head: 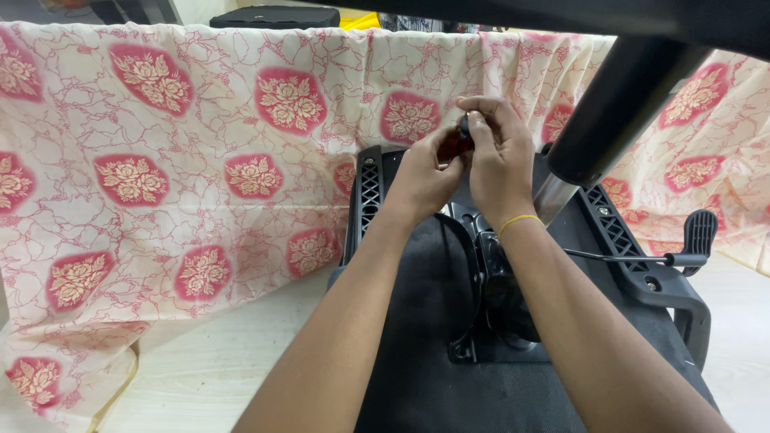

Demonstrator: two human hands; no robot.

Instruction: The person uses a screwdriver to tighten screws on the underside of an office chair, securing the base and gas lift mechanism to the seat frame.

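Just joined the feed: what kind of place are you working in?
Probably a small workshop or home work area: an upturned office chair base lies on a pale worktable draped with a floral cloth.

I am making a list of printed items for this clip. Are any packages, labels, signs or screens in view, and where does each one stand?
None can be seen. There is only the flowered cream and pink cloth, an upturned black chair base, and both hands together on a small dark part.
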